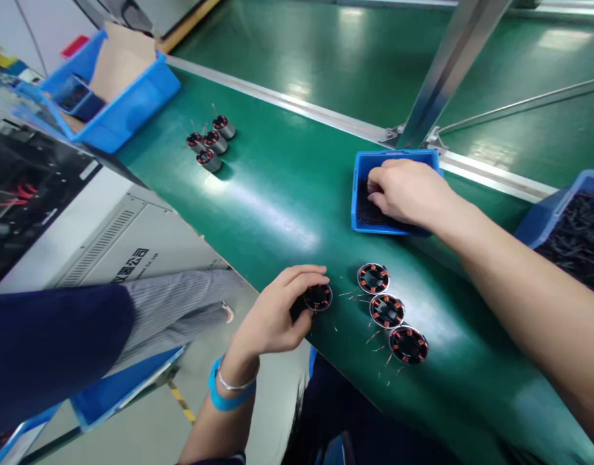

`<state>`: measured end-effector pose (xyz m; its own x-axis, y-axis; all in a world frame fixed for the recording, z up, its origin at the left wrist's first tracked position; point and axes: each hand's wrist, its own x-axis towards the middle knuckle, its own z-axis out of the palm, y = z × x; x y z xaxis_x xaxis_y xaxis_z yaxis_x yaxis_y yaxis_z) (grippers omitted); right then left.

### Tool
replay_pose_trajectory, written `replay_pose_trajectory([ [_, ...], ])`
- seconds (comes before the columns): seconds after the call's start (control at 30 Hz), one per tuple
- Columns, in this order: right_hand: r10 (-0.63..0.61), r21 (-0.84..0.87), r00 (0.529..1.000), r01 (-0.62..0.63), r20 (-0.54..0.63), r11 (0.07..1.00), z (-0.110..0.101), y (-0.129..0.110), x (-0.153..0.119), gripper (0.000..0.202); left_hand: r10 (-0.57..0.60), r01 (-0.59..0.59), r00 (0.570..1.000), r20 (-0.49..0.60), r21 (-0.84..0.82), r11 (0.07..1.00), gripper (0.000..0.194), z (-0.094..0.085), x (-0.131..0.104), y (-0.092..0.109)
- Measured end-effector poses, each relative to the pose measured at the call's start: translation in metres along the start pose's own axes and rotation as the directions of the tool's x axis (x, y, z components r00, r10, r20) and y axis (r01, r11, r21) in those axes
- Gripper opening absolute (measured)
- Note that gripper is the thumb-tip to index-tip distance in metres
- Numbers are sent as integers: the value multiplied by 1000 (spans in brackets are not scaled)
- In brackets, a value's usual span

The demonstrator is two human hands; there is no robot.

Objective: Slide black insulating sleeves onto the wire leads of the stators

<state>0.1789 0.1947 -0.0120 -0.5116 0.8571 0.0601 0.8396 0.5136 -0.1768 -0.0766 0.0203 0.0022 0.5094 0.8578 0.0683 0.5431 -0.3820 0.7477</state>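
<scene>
- Dark clothing (364, 400) at 6 o'clock, below the edge of one green table (272, 194).
- Left hand (277, 313), toward 7 o'clock: thumb and fingers clamped around one motor coil (318, 297), which stands upright on the table near its edge.
- Right hand (408, 187), toward 2 o'clock: thumb and fingers curled down into one small blue box (388, 230) of dark pieces; whether they pinch any, I cannot tell.
- Three upright coils (387, 311) in a slanting row at 4 o'clock, thin wire ends beside them.
- Four more coils (212, 141), grouped at 10 o'clock, wires sticking up; eight coils altogether.
- One larger blue bin (543, 219) of dark strips at 3 o'clock.
- One blue crate (132, 97) farther out at 10 o'clock, holding cardboard (122, 58) and one smaller box (86, 106).
- One other person's striped trouser leg (180, 310) at 8 o'clock.
</scene>
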Motion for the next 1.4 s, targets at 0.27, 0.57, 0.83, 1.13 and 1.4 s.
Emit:
replay_pose_trajectory([
  [0.27, 174, -27, 982, -176, -70, 984, -31, -13, -13, 20, -305, 335, 898, -317, 45, 941, 62, 35, -11, 2],
  [0.57, 263, 70, 953, -255, -152, 964, -30, -13, -23, 25, -386, 313, 872, -300, -265, 912, 47, 44, 1, 1],
  [0.83, 322, 148, 929, -298, -181, 943, -37, -20, -30, 28, -241, 86, 929, -282, -469, 879, 63, 49, 8, -15],
  [1.13, -13, 807, 992, -93, 124, 584, -10, -84, -68, 16, -143, 38, 963, -229, -410, 911, 37, 44, 13, -16],
  [1.4, 34, 888, 983, -180, 183, 423, -2, -77, -65, 20, -128, 24, 965, -230, -407, 913, 35, 44, 14, -17],
])
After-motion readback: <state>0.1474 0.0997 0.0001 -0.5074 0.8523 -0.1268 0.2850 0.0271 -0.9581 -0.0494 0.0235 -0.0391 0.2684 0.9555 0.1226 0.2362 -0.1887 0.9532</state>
